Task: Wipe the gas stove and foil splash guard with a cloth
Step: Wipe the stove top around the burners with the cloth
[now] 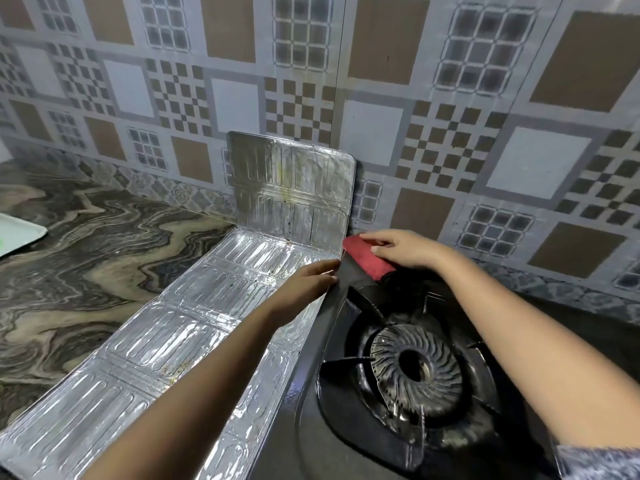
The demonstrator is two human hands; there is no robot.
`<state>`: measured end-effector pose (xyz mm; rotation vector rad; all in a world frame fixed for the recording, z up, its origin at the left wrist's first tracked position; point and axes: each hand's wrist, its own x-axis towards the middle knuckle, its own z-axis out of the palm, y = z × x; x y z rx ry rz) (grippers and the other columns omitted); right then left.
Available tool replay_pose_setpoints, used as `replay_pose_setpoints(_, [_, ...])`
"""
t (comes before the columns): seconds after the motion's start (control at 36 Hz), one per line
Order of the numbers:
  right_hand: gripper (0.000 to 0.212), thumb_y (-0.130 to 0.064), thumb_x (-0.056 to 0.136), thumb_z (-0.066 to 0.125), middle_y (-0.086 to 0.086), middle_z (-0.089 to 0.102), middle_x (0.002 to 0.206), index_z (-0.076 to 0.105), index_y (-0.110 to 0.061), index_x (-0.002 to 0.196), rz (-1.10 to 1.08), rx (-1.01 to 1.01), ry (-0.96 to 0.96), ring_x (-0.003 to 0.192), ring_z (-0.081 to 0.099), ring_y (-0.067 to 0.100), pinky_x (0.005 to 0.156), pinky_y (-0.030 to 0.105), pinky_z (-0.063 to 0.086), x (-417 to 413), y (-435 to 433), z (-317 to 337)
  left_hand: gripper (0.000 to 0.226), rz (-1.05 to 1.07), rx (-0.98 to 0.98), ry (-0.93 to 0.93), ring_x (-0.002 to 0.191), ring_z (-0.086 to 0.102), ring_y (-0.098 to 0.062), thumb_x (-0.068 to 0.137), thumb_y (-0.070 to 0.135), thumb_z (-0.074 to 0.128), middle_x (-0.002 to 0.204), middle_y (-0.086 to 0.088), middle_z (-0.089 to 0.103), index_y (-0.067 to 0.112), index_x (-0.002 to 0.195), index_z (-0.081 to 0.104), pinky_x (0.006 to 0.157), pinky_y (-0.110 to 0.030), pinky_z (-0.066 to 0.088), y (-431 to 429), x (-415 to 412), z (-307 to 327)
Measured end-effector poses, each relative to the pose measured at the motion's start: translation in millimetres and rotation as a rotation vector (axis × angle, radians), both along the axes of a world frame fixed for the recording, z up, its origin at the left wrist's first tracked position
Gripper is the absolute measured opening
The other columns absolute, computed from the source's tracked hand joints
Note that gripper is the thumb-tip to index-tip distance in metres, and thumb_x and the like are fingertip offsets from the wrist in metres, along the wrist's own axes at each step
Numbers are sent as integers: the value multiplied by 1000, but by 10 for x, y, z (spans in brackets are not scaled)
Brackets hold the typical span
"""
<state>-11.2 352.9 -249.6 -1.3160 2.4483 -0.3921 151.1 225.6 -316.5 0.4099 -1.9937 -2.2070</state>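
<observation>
A black gas stove [346, 431] with a round burner [415, 367] fills the lower right. A silver foil splash guard [194, 327] lies folded outward on the counter to its left, with one panel [294, 188] standing upright against the wall. My right hand [405, 249] presses a red cloth [367, 256] onto the stove's far left corner, fingers laid over it. My left hand [308, 282] rests on the foil at the stove's left edge, fingers straight.
A marbled stone counter [86, 258] stretches to the left, with the corner of a white tray [17, 233] at the left edge. A patterned tile wall [450, 98] rises behind the stove. Black pan supports [349, 360] stick up around the burner.
</observation>
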Motion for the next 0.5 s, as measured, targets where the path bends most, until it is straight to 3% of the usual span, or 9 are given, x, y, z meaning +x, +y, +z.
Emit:
replay_pose_setpoints(0.08, [44, -26, 98, 40, -5, 23, 154, 34, -32, 140, 116, -45, 34, 143, 18, 16, 118, 45, 14, -3, 13, -88, 43, 8, 62, 21, 108, 54, -15, 91, -8, 37, 124, -7, 56, 2, 132, 46, 95, -19, 43, 4, -24, -4])
replay_pose_setpoints(0.19, [44, -30, 100, 32, -8, 11, 157, 25, -31, 144, 221, 77, 87, 145, 2, 15, 119, 40, 0, 46, -107, -211, 43, 26, 85, 24, 109, 53, -14, 90, -9, 38, 127, -7, 55, 2, 131, 47, 96, -20, 42, 0, -43, -14])
replay_pose_setpoints(0.28, [45, -31, 101, 28, -7, 6, 157, 21, -30, 145, 158, 93, 101, 145, -2, 17, 115, 33, -5, 56, -206, -273, 43, 31, 86, 15, 111, 52, -15, 90, -8, 39, 129, -7, 55, 3, 131, 48, 100, -24, 40, -8, -43, -19])
replay_pose_setpoints(0.5, [50, -39, 100, 24, 1, 9, 158, 12, -26, 147, -87, 94, 94, 145, 7, 23, 118, 38, 5, 15, -299, -366, 35, 42, 53, -6, 101, 54, -14, 90, -3, 40, 114, 0, 59, 14, 117, 53, 100, -30, 40, 40, -80, 5])
